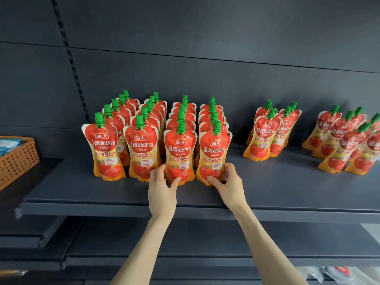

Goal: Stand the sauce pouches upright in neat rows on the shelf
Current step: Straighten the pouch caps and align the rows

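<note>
Red and orange sauce pouches with green caps stand upright in several front-to-back rows on the dark shelf (267, 188). My left hand (161, 190) grips the base of the front pouch of the third row (180, 153), thumb on its front. My right hand (230, 182) holds the base of the front pouch of the fourth row (214, 153), fingers around its right edge. Both pouches stand upright with their bases on the shelf. A small cluster of pouches (269, 132) stands further right, and another loose group (347, 142) leans at the far right.
A brown perforated basket (18, 161) with packets sits on a neighbouring shelf at the left. The dark back panel rises behind the rows. Lower shelves run beneath, with some white packaging (337, 274) at the bottom right. Bare shelf lies between the rows and the right clusters.
</note>
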Motion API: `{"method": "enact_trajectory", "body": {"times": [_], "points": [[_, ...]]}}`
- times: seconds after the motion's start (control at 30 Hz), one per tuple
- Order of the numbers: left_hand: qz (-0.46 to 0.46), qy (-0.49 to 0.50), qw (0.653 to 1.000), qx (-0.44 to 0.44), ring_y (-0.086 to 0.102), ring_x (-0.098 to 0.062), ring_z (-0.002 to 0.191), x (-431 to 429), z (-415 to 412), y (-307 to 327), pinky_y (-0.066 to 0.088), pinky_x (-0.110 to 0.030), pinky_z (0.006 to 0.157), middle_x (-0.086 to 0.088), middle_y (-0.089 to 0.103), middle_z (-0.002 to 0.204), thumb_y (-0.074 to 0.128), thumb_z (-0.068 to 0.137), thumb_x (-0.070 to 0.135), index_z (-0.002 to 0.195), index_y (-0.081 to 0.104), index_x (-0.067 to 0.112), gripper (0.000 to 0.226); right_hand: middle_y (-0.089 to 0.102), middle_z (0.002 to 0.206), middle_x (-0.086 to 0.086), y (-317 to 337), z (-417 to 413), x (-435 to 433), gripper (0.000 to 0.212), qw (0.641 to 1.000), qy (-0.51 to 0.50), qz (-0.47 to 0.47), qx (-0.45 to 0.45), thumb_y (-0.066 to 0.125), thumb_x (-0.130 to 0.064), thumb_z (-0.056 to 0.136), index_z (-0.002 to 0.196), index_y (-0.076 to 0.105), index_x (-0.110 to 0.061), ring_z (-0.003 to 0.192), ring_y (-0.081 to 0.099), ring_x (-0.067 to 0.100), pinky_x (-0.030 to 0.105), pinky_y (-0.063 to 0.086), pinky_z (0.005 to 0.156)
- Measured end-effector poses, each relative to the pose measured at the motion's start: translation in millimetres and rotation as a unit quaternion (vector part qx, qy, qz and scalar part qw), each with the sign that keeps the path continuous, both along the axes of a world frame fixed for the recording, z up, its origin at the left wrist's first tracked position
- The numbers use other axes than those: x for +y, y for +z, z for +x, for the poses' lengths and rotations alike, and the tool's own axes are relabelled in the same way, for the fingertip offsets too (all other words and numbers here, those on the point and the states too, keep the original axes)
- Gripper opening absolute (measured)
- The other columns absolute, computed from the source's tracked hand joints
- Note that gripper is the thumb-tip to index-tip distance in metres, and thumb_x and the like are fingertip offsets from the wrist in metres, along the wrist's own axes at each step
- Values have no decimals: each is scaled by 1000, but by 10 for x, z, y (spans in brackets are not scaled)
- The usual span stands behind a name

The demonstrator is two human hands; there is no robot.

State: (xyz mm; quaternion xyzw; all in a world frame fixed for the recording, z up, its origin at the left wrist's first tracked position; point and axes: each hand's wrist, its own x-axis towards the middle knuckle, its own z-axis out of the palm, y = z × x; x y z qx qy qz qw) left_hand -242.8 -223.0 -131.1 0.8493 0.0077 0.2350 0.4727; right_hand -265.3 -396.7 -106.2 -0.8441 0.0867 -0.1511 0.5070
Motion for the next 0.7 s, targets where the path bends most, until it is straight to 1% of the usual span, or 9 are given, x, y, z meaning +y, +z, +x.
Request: {"method": "enact_trajectory", "body": {"times": [0.4,0.7], "points": [[10,3,1000,9,59,-29,107,-10,-4,16,56,-47,82,-10,53,126,70,80,31,127,49,11,54,57,128,3,-8,23,12,51,1000,-10,-5,11,70,-29,82,124,42,-16,116,55,20,41,47,100],[14,4,1000,11,59,-29,107,-10,-3,24,56,-45,82,-9,54,125,70,80,32,126,50,12,54,56,129,3,0,12,24,51,1000,-14,-8,12,69,-29,83,124,42,-16,117,55,20,38,47,99]]}}
